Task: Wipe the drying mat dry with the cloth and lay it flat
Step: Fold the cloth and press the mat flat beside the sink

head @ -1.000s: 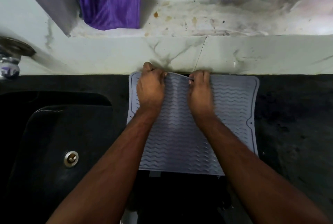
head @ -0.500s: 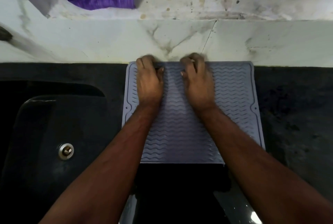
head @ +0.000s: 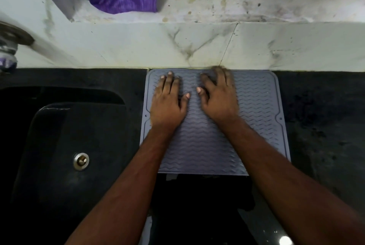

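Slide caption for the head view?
Both hands, left hand and right hand, press the grey drying mat flat beside the sink.

A black sink (head: 65, 146) with a metal drain (head: 81, 161) fills the lower left. A tap (head: 9, 47) juts at the left edge. Stained marble ledge (head: 217, 45) crosses the upper frame.

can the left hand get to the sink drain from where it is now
Probably yes: the left hand rests flat on the drying mat, holding nothing, and the sink drain lies uncovered to its left with nothing between.
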`<state>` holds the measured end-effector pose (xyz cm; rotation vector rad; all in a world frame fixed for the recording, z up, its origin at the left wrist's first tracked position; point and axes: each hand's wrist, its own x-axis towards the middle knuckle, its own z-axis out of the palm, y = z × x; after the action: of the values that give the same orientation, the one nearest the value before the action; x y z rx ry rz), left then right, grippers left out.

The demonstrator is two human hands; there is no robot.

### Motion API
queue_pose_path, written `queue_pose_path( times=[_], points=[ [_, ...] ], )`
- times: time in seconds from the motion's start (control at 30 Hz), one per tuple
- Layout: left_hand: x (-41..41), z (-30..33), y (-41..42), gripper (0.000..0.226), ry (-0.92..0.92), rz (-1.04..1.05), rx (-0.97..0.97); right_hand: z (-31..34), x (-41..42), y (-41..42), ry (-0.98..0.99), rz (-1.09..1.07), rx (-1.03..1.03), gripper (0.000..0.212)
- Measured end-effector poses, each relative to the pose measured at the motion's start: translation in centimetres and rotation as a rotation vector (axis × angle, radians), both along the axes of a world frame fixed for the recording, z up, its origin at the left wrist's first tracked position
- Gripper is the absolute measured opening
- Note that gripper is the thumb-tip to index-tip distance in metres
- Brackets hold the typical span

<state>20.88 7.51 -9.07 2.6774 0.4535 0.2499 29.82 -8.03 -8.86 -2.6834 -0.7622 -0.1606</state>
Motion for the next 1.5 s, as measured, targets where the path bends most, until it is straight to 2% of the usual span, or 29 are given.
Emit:
queue_pose_path(
  times=[0.2,0.63,0.77,0.87,0.97,1.07,1.13,1.23,1.33,1.5],
  points=[
    [0.0,0.4,-0.4,0.068,0.117,0.033,0.102,0.2,-0.1,0.0,0.031,0.019,-0.025,0.052],
    [0.0,0.5,-0.7,0.071,0.130,0.040,0.134,0.0,0.7,-0.8,0.061,0.080,-0.009,0.054],
    [0.0,0.8,-0.6,0.074,0.149,0.037,0.087,0.1,1.1,-1.0,0.076,0.060,0.012,0.052],
    [-0.3,1.1,0.7,0.077,0.137,-0.029,-0.027,0.2,1.1,-1.0,0.078,0.079,0.015,0.051],
    [-1.4,1.6,2.1,0.076,0.081,-0.022,-0.130,0.6,0.6,-0.4,0.074,0.017,-0.091,0.053],
    [-2.9,1.7,2.3,0.079,0.060,0.005,-0.068,1.6,-1.8,1.3,0.137,-0.088,-0.107,0.058],
    [-3.5,1.4,2.1,0.077,0.082,-0.009,-0.040,2.5,-4.0,2.9,0.176,-0.007,-0.024,0.060],
    [-3.7,1.0,1.8,0.066,0.128,-0.027,-0.030,2.3,-6.2,4.6,0.213,0.125,-0.052,0.059],
    [-3.6,0.7,1.7,0.066,0.139,-0.029,0.034,1.2,-6.1,4.6,0.238,0.095,-0.073,0.060],
    [-3.3,0.4,1.6,0.065,0.132,-0.030,0.066,0.7,-5.8,4.5,0.171,0.072,-0.136,0.059]
  ],
)
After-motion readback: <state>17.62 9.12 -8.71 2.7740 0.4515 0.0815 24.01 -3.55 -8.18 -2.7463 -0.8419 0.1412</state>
